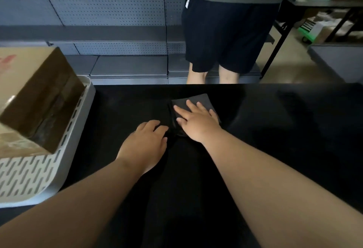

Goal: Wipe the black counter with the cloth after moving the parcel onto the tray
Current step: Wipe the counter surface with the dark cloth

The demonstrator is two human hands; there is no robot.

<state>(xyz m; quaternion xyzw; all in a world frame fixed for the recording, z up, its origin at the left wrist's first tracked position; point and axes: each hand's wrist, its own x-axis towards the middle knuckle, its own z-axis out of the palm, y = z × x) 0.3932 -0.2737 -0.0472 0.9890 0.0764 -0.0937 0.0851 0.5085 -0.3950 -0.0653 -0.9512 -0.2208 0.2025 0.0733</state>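
A folded dark grey cloth [198, 100] lies on the black counter [284, 129] near its far edge. My right hand [196, 122] rests flat on the cloth with fingers spread. My left hand [146, 143] lies palm down on the counter just left of the cloth, fingertips near its left edge. The brown cardboard parcel [37, 98] sits tilted in the white slotted tray [29, 171] at the left.
A person in dark shorts [225, 31] stands just beyond the counter's far edge. Grey pegboard shelving [110, 11] with several boxes runs along the back. A black table frame [275, 55] stands at the right.
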